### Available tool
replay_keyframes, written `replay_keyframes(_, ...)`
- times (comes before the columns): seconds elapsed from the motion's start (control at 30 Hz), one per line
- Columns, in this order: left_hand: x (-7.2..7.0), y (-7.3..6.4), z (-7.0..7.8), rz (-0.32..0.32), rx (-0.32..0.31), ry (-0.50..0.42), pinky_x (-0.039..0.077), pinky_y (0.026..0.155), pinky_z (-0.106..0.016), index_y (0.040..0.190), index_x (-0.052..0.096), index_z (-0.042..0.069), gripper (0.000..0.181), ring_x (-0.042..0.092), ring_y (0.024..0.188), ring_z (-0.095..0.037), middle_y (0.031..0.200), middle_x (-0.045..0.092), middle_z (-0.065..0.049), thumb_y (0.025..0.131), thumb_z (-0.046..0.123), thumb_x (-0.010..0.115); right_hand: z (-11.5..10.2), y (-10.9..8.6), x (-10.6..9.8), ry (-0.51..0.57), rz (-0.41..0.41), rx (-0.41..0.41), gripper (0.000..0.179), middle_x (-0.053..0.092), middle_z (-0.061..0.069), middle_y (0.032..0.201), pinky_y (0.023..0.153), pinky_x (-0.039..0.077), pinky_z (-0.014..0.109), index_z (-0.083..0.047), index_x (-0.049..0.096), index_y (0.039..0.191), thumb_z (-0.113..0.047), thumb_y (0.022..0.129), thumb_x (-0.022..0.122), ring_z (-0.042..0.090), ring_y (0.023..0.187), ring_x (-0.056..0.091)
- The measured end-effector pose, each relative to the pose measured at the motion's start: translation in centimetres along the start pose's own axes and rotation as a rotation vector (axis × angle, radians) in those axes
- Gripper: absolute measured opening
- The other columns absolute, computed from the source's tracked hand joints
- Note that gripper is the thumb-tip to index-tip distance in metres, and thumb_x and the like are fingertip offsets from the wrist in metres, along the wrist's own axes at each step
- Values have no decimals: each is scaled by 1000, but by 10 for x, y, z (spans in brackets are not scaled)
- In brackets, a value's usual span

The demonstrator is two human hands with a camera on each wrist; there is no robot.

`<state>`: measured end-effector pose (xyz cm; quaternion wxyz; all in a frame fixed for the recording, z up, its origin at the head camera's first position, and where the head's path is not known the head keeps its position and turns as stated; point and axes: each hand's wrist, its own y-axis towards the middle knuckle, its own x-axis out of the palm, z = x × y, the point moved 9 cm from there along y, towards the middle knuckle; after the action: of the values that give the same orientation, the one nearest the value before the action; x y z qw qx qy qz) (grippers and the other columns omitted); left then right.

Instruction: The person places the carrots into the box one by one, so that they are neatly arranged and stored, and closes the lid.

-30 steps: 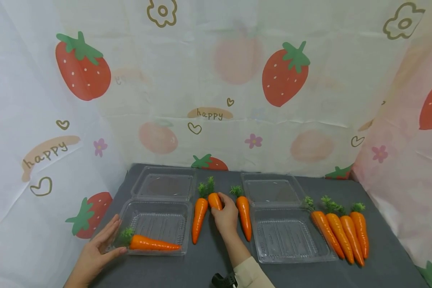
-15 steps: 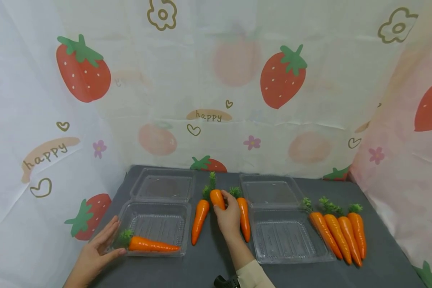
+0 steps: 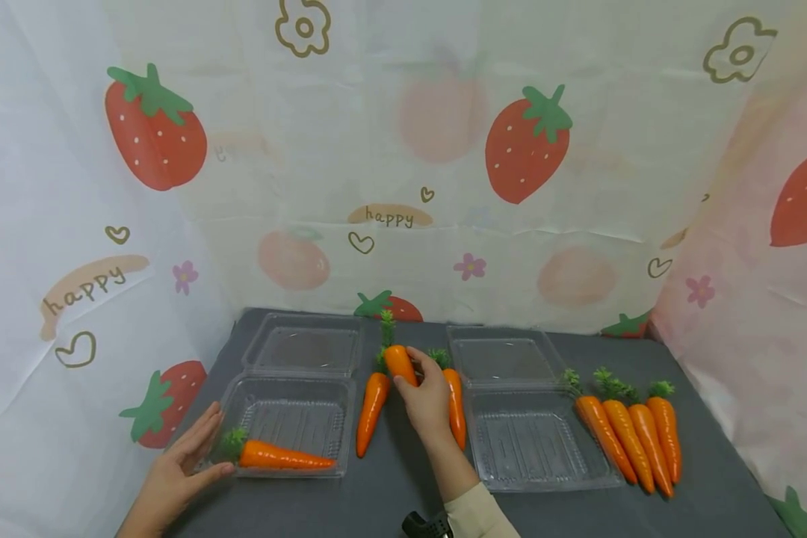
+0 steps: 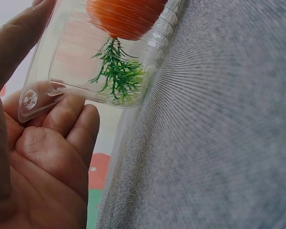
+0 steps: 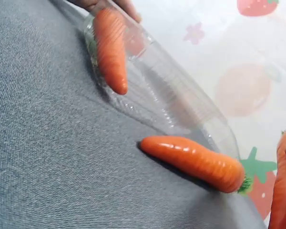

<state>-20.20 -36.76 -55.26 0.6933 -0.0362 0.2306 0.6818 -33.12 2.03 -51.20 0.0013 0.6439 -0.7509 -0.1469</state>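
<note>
My right hand grips an orange toy carrot by its thick upper end, its green leaves pointing away. The carrot is lifted over the middle of the table; its lower part is hidden behind the hand. My left hand rests against the near left corner of a clear plastic clamshell box, fingers along its side and thumb by the front wall. One carrot lies crosswise along that box's front, and its leaves show through the plastic. Just right of the box, another carrot lies on the cloth.
A further carrot lies partly behind the right hand. A second clear clamshell box stands open on the right, its lid folded back. Several carrots lie side by side at its right. Printed cloth walls enclose the grey tabletop.
My right hand has raised the carrot from between the two others and shifted it slightly away and up. My left hand stays at the box corner.
</note>
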Motion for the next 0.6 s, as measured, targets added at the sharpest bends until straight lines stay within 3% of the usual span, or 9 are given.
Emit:
replay_keyframes(0.37,-2,0,-3,6,13,13,42,103,-5,156,40,0,81,37,137,17,169,26,-9,87,2,80,-24,-5,17,-16,-185,-70,49,66,3,132,94,60,39,-17,64,139,-8,92,77,24,115,65)
replay_keyframes(0.6,-2,0,-2,1,44,-2,41,104,-6,155,39,-3,81,36,139,15,168,25,-17,85,-3,80,-34,-8,30,-61,-279,-116,48,65,-1,131,95,58,36,-21,64,139,-13,93,77,19,114,64)
